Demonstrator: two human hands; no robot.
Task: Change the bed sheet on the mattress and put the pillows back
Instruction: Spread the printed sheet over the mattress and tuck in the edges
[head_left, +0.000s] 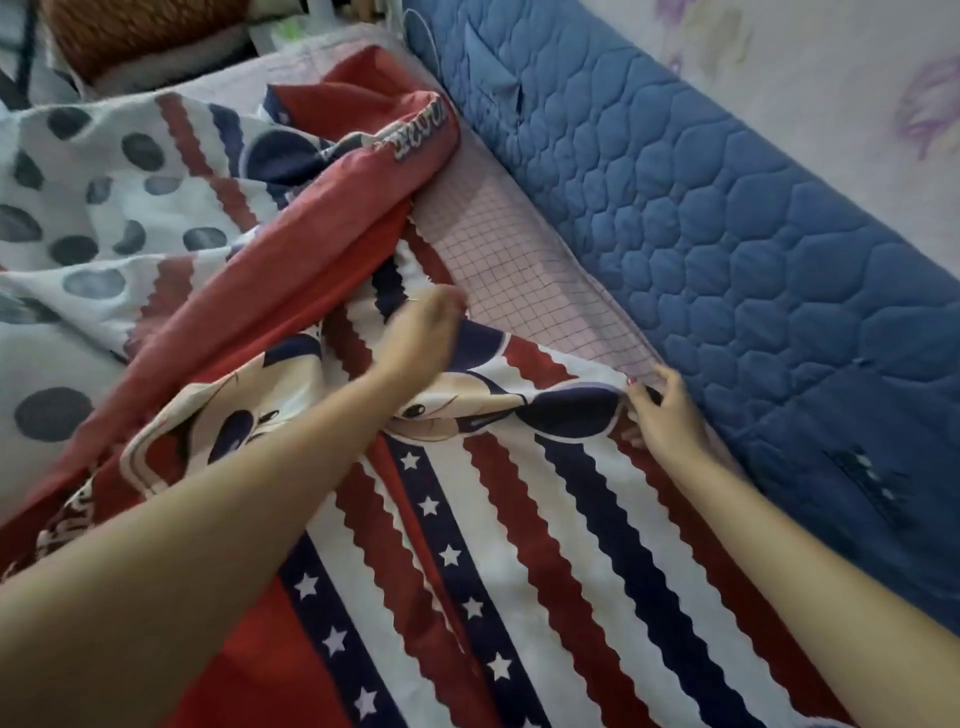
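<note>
A red, white and navy striped sheet (545, 519) with stars and a cartoon print lies partly spread over the mattress (519, 270), whose pink checked cover shows along the wall side. My right hand (667, 415) pinches the sheet's far edge next to the blue padding. My left hand (426, 332) is blurred and reaches over the bunched middle of the sheet; whether it holds any cloth cannot be told. The rest of the sheet is heaped in red folds toward the upper left.
A blue quilted pad (727, 208) lines the wall on the right, under floral wallpaper (857, 78). White cloth with dark dots (104, 208) is piled on the left. An orange-brown cushion (130, 31) lies at the top left.
</note>
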